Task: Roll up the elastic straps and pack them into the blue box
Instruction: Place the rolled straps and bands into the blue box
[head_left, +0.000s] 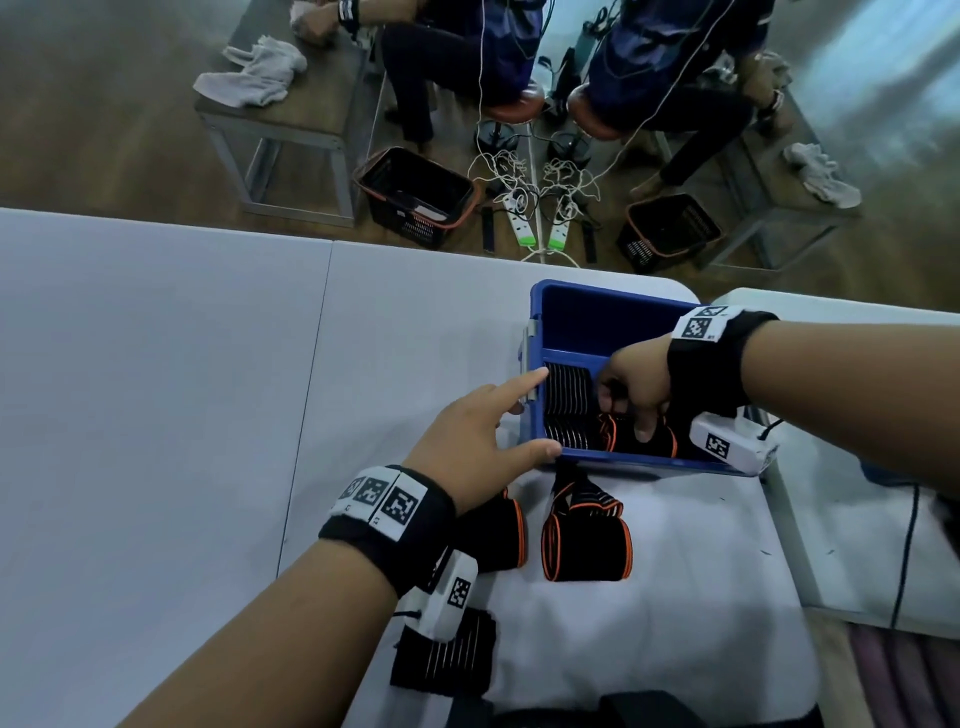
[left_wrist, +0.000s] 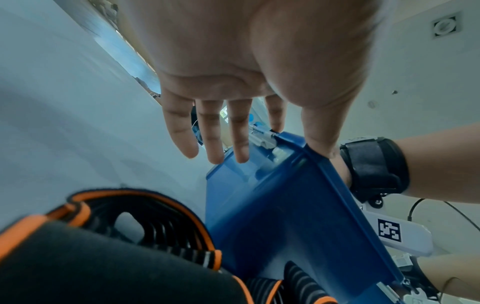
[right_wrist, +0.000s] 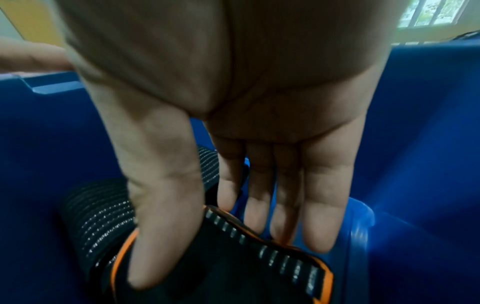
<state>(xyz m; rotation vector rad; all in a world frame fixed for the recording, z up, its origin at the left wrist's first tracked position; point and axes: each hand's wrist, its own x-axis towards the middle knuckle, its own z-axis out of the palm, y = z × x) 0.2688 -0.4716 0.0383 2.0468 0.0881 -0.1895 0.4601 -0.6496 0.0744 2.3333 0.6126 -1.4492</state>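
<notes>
The blue box stands on the table at the right. A black striped roll lies inside at its left. My right hand reaches into the box and pinches an orange-edged black strap roll between thumb and fingers, pressing it down beside the striped roll. The right wrist view shows that hand on the roll. My left hand is open, index finger on the box's left rim and thumb on the near corner. Its straight fingers hover over the box.
Two orange-edged strap rolls and a flat striped strap lie on a white cloth near the box. One roll lies under my left wrist. A black cable hangs at the right. Beyond the table edge are baskets and stools.
</notes>
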